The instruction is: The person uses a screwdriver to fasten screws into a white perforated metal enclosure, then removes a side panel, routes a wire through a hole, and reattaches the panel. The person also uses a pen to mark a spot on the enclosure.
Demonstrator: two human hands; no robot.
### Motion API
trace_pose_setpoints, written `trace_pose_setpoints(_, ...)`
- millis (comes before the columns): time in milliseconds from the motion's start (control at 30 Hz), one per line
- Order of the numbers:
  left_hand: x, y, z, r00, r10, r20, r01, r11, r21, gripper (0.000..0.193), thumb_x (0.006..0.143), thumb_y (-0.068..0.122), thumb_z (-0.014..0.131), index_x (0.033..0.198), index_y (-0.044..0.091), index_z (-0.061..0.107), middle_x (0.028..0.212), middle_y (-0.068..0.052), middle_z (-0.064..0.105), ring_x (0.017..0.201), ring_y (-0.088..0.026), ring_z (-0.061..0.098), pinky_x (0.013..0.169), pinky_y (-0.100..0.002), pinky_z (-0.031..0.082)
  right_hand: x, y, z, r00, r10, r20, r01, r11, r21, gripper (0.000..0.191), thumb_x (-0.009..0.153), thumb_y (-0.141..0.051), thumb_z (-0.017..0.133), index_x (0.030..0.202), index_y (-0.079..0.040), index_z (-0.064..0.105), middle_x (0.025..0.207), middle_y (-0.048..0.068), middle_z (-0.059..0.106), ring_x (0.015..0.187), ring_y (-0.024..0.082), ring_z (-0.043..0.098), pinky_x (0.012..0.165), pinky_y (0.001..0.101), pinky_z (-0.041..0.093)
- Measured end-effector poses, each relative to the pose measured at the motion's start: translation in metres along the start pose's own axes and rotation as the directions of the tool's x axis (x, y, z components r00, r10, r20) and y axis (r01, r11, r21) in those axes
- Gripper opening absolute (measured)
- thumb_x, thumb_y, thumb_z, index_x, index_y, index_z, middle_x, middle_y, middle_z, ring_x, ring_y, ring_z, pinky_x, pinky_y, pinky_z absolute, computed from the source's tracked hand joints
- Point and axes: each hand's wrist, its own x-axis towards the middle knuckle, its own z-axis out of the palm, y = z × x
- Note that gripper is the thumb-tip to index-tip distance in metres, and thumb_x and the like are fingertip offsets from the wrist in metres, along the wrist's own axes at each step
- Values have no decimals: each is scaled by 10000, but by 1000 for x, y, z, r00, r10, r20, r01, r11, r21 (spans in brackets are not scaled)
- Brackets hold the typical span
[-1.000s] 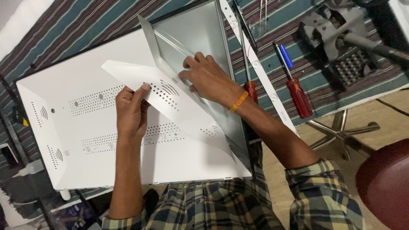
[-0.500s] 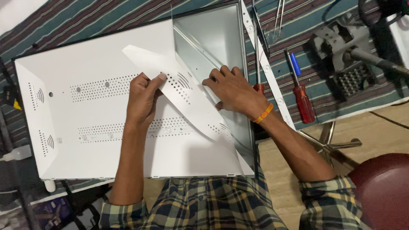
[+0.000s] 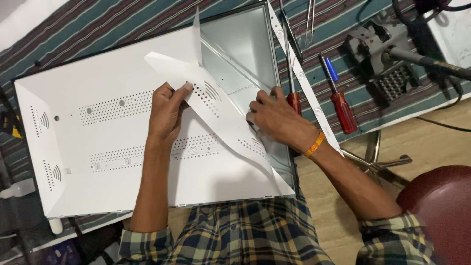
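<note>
A large white reflector sheet [image 3: 113, 147] with rows of small holes lies in a shallow metal panel frame [image 3: 240, 44]. Its right side is folded up and back to the left, baring the grey metal tray beneath. My left hand [image 3: 167, 115] pinches the folded flap [image 3: 216, 105] at its upper edge. My right hand [image 3: 277, 120] grips the same flap lower down, near the frame's right rim. An orange band circles my right wrist.
A long white LED strip [image 3: 301, 78] lies diagonally beside the frame. Two red-handled screwdrivers [image 3: 342, 110] and a blue-handled one rest on the striped cloth [image 3: 98, 24]. Dark metal parts [image 3: 387, 54] and a cable sit at top right. A maroon stool [image 3: 439, 211] stands bottom right.
The flap has been peeled further left and down, baring more of the metal tray. Both hands have shifted down along it.
</note>
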Motion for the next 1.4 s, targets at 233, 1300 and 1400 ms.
trace_pose_setpoints(233, 3, -7, -1, 999, 23, 46, -20, 998, -67, 187, 967, 144, 714, 1051, -20, 680, 955, -125, 748, 846, -155, 719, 837, -318, 614, -11, 6, 7, 995, -61, -82, 70, 991, 111, 43, 758, -140, 787, 724, -116, 778, 822, 8, 727, 1110, 237, 577, 1159, 613, 232)
trace_pose_setpoints(1300, 2, -6, 10, 1000, 20, 21, -18, 996, -89, 206, 962, 161, 692, 1063, -19, 688, 977, -114, 751, 877, -156, 713, 863, -328, 606, 7, 19, 8, 930, -41, -365, -32, 981, -193, 105, 737, -174, 821, 833, -166, 778, 918, -15, 717, 1128, 232, 586, 1087, 676, 264)
trace_pose_setpoints(1400, 2, -8, 10, 999, 24, 34, -21, 995, -102, 205, 969, 162, 689, 1062, -20, 688, 978, -116, 749, 880, -158, 711, 864, -331, 606, 7, 27, 13, 906, -57, -420, -46, 972, -230, 78, 811, -171, 799, 845, -120, 750, 885, 14, 696, 1074, 227, 591, 1077, 650, 295)
